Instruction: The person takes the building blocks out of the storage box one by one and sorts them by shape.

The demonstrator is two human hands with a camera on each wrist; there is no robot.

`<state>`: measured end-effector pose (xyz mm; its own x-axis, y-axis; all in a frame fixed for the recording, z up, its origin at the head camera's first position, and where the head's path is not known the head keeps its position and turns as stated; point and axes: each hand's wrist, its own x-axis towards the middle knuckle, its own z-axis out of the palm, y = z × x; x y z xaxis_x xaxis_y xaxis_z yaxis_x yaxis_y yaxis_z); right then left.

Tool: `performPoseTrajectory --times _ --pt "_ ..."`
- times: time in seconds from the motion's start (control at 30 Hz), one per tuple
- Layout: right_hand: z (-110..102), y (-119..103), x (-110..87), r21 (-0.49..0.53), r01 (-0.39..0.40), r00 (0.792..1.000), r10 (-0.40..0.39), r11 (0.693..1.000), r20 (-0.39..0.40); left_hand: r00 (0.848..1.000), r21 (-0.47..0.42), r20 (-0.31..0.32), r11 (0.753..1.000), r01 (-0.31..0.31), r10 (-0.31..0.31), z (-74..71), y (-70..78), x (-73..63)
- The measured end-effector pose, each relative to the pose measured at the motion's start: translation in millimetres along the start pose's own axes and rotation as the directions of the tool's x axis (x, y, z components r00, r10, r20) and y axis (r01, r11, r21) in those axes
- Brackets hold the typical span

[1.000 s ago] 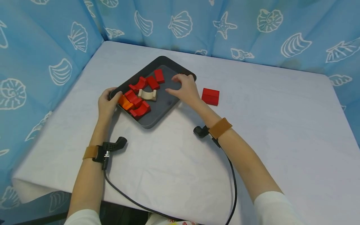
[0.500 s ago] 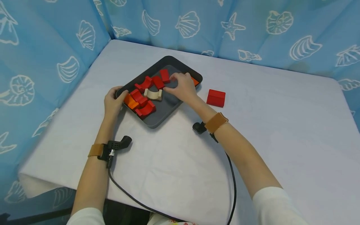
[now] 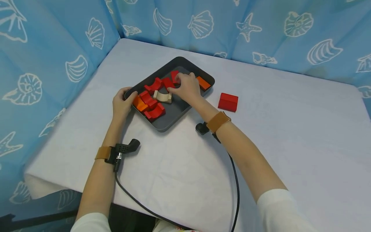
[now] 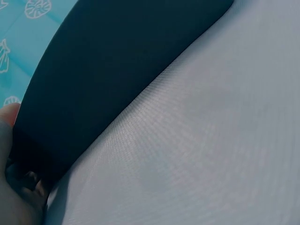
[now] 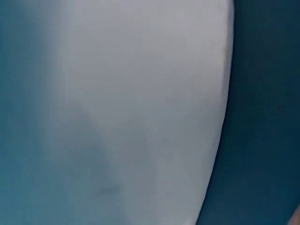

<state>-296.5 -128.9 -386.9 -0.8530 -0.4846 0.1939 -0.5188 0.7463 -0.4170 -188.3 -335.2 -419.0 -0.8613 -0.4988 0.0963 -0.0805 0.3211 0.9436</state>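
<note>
My left hand (image 3: 120,104) grips the near-left corner of a dark grey rectangular tray (image 3: 174,120), thumb over the rim. Also in the left wrist view, the hand (image 4: 11,187) is at the edge of the tray wall (image 4: 103,70). In the tray's left half lie several red arch-shaped blocks (image 3: 156,111), an orange block (image 3: 140,103) and a pale wooden arch block (image 3: 163,97). Over the tray, my right hand (image 3: 189,87) has thumb and index finger apart, close to a red block (image 3: 168,83) and another red block (image 3: 174,76); contact is unclear.
An orange block (image 3: 203,83) lies at the tray's right end. Outside, right of the tray, a red block (image 3: 228,102) sits on the white tablecloth (image 3: 278,129). Behind the table hangs a blue shell-patterned curtain (image 3: 179,32). Black cables (image 3: 133,201) run from both wrist cameras.
My right hand has moved left within the tray, from its right end to the red blocks, uncovering the orange block there. The left hand keeps its grip on the tray corner.
</note>
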Motion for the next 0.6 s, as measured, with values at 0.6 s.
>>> performPoseTrajectory --times 0.6 --pt "10 -16 14.9 -0.114 -0.111 0.984 0.126 0.987 0.130 1.000 -0.009 -0.013 1.000 -0.005 0.005 0.4 -4.2 0.4"
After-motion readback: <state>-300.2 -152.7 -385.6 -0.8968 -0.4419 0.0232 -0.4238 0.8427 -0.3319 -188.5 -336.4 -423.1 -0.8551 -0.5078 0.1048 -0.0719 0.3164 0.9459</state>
